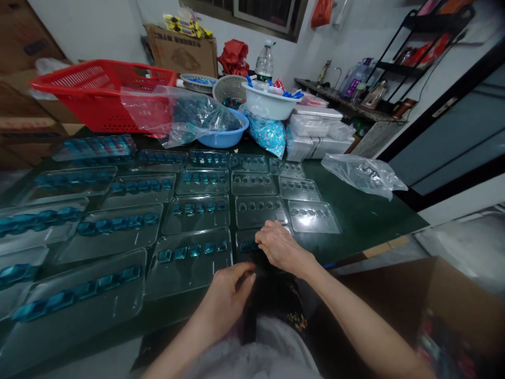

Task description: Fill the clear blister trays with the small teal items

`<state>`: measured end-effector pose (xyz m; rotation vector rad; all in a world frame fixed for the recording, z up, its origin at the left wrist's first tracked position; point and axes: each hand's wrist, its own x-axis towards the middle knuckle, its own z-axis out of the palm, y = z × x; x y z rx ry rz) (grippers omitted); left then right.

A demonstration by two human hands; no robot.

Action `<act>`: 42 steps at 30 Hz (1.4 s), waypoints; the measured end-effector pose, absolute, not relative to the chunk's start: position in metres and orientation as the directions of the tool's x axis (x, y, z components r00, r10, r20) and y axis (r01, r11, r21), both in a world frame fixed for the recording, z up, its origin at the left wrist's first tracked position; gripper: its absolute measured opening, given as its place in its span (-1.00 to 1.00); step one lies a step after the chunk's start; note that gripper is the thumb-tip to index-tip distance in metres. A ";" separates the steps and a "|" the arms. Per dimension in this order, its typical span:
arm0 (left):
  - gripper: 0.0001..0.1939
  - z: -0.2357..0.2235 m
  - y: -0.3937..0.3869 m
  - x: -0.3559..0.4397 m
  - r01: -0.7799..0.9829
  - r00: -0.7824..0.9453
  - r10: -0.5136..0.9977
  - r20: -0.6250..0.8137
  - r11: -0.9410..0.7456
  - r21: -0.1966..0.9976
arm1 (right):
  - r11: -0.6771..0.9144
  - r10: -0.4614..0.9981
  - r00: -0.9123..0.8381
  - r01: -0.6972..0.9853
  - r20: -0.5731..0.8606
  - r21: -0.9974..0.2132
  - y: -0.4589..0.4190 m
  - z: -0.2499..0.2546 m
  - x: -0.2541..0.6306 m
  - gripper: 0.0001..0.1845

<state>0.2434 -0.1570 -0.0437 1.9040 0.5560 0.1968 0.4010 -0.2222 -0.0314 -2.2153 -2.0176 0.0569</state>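
Note:
My right hand (278,245) reaches over the near clear plastic tray (241,236), its fingers curled down and pinched at the tray's row of blue pieces (246,246). Whatever the fingertips hold is hidden. Just below and to the left, my left hand (231,295) hovers by the tray's front edge. Its thumb and forefinger point right, slightly apart, with nothing visible between them. To the left lies a tray (185,279) with a row of square translucent blue pieces (195,251). Behind my right hand, another tray (260,217) has paler, clear-looking shapes in its row.
Several more such trays cover the dark green table (355,216). At the back stand a red basket (106,100), a blue basin (224,138), a white basin (272,102), a bag of blue pieces (266,134) and stacked clear boxes (315,126). A plastic bag (363,173) lies right; a cardboard box (394,295) stands below.

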 end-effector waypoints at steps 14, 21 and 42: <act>-0.71 -0.045 -0.156 0.241 0.278 0.853 0.520 -0.052 -0.369 0.887 | -0.165 0.984 0.169 0.984 0.064 -0.064 -0.223 -0.021 0.394 -0.82; -0.73 -0.051 -0.162 0.236 0.238 0.864 0.502 -0.044 -0.329 0.914 | -0.330 0.935 0.334 0.943 0.119 -0.049 -0.217 -0.035 0.378 -0.85; -0.76 -0.048 -0.156 0.232 0.283 0.847 0.346 -0.403 0.347 0.894 | -0.223 0.964 0.233 0.971 0.128 -0.086 -0.220 -0.042 0.387 -0.85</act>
